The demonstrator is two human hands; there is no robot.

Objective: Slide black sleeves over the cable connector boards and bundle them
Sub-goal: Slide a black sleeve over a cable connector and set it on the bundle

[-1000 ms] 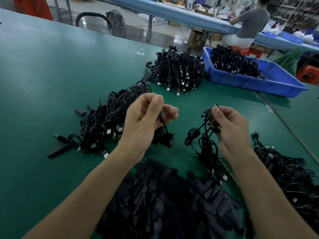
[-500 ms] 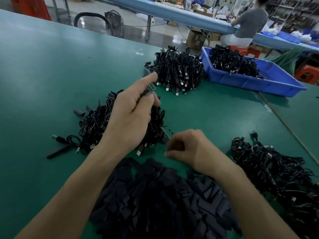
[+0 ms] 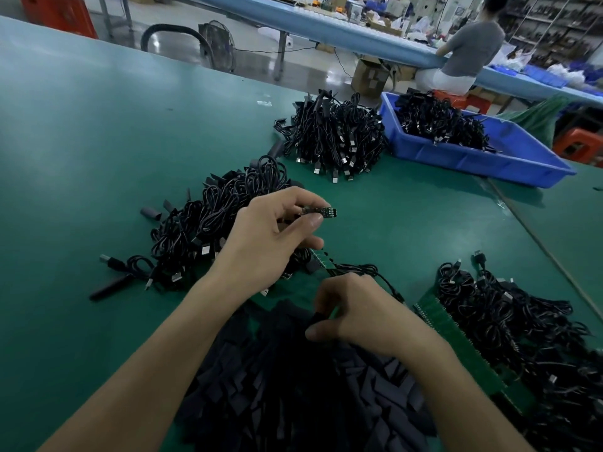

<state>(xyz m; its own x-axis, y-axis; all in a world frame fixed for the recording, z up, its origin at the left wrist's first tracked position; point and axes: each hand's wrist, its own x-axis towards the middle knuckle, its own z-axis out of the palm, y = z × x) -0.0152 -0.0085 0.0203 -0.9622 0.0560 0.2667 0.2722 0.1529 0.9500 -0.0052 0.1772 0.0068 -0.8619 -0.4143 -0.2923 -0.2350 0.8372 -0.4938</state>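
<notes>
Nearest lies a heap of black sleeves on the green table. At its far edge the right hand curls its fingers and pinches one sleeve (only a dark end shows). Just beyond, the left hand is raised, thumb and forefinger pinching a small connector board by its end. Behind that hand sprawls a cable heap; to the right another tangle lies over green board strips. Farther off stands a third cable pile beside a blue tray holding more cables. Across the shiny floor, a floor fan and a cardboard box stand, and a seated person works at a long blue bench.
</notes>
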